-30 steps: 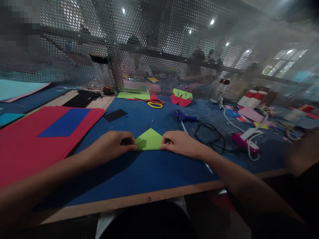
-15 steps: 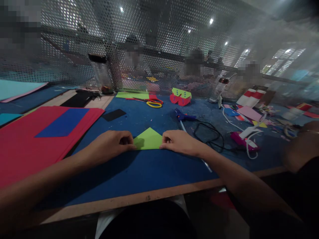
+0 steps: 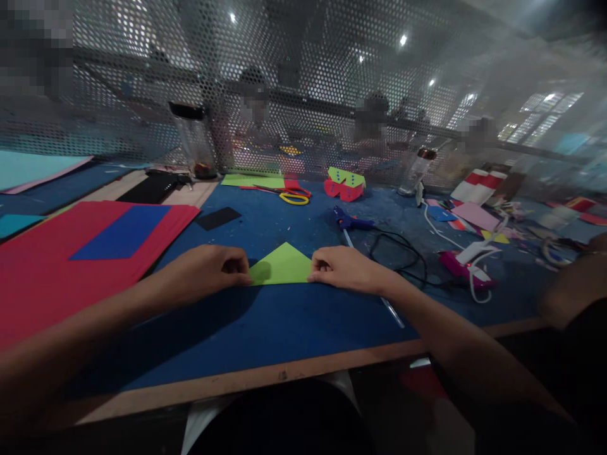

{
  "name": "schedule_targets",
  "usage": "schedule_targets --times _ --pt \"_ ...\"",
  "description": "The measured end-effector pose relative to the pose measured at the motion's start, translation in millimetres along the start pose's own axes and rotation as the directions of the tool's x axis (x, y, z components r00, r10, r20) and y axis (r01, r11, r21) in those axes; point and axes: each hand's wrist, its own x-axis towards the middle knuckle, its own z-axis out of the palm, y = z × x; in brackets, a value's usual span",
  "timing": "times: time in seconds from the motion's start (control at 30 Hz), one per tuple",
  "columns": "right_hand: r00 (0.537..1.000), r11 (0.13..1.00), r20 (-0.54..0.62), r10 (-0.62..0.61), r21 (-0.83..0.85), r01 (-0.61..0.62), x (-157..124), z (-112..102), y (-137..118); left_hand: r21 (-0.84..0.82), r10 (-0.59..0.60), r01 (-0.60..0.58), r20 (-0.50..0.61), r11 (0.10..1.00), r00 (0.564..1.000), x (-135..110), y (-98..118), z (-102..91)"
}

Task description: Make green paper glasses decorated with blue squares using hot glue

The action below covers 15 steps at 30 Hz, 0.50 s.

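Left hand [image 3: 215,270] and right hand [image 3: 340,266] have spread, pinching the triangle [image 3: 283,266] by opposite corners near the worktop's [image 3: 265,335] front edge.

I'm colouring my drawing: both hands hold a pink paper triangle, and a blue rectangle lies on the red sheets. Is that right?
Not quite: the paper triangle is bright green, not pink, as the head view shows. The left hand and right hand do hold it, and the blue rectangle does lie on the red sheets.
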Motion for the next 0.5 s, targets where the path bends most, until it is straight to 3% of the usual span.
schedule_targets --times 0.3,0.5 --pt "1.000 1.000 0.021 0.003 0.020 -0.003 1 0 3 0.055 -0.105 0.099 0.109 0.994 0.988 -1 9 -11.0" --pt "1.000 1.000 0.022 0.000 0.017 0.000 1 0 3 0.058 -0.072 0.066 0.116 0.996 0.991 1 3 -12.6"
